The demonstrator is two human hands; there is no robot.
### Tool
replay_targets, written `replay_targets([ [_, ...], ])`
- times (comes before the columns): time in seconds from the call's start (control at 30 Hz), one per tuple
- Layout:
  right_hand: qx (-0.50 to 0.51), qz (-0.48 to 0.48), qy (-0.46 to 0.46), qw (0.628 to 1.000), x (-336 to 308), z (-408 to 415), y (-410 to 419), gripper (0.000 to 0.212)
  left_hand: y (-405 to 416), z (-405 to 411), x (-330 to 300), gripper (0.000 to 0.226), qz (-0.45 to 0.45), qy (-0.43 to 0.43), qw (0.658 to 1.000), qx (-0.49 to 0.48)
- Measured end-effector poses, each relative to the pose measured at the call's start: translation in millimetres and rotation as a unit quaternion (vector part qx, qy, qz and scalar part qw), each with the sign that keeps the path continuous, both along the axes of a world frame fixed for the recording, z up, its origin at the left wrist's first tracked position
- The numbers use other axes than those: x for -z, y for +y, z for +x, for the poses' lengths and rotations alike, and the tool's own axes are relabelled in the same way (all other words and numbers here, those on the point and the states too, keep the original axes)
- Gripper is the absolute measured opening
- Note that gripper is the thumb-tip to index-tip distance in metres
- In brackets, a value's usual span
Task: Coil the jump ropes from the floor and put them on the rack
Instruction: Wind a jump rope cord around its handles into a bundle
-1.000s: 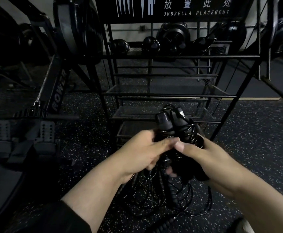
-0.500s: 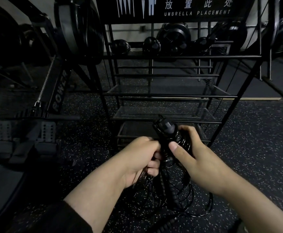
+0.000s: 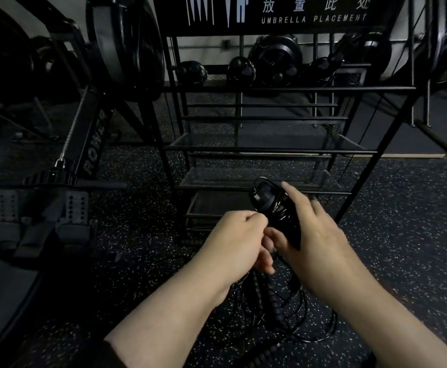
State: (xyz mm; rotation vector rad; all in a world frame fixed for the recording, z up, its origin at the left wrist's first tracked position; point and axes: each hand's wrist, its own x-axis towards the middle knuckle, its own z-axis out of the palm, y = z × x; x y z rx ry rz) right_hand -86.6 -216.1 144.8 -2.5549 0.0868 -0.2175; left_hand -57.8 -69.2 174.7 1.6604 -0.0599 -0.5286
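Note:
A black jump rope [image 3: 276,211], its handles bundled and wrapped with thin cord, is held up in front of the black metal rack [image 3: 264,148]. My left hand [image 3: 239,241] is fisted around the cord just below the handles. My right hand [image 3: 315,232] holds the handle bundle from the right, thumb underneath, forefinger stretched along its top. Loose loops of rope [image 3: 291,320] hang below my hands and lie on the floor, together with a thicker beaded rope.
The rack has several mesh shelves; black balls [image 3: 191,73] and coiled items sit on its upper shelf under an "UMBRELLA PLACEMENT" sign. A rowing machine [image 3: 92,144] with footrests stands to the left. Speckled black rubber floor [image 3: 403,235] lies all around.
The handle bundle has sunk lower and tilted. My right hand slid from beneath the bundle to its right side, fingers now stretched over it. My left hand dropped lower onto the cord.

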Motion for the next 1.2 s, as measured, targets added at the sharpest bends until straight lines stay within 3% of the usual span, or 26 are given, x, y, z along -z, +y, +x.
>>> replay_targets([
  [0.17,-0.060,0.074,0.044,0.994,-3.8,-3.5,-5.1,0.072,3.5,-0.6,0.3,0.042,0.075,-0.067,0.994,-0.037],
  [0.3,-0.018,0.187,0.026,0.982,-2.3,-1.9,-2.2,0.067,4.6,-1.2,-1.6,0.040,0.086,-0.123,0.988,-0.039],
  [0.37,-0.007,0.187,0.018,0.982,-0.2,1.1,-0.9,0.065,1.8,-4.3,1.0,0.023,0.098,-0.155,0.982,-0.035],
  [0.5,0.028,0.192,0.021,0.981,-1.7,5.7,-2.3,0.080,-0.4,-10.9,7.9,0.057,0.141,-0.256,0.956,-0.028],
  [0.7,0.038,0.195,0.025,0.980,-8.2,3.6,-3.5,0.079,-2.3,-19.6,10.4,0.069,0.183,-0.381,0.906,0.007],
  [0.87,0.022,0.196,0.030,0.980,-1.6,3.1,-7.9,0.065,-2.0,-15.5,13.2,0.063,0.219,-0.445,0.867,0.039],
  [1.03,0.002,0.193,0.027,0.981,-6.1,0.5,-10.8,0.074,6.3,-4.6,13.2,0.054,0.187,-0.454,0.867,0.087],
  [1.2,-0.019,0.197,0.027,0.980,-8.2,-3.5,-7.2,0.060,4.5,-2.0,18.4,0.041,0.248,-0.563,0.788,0.028],
])
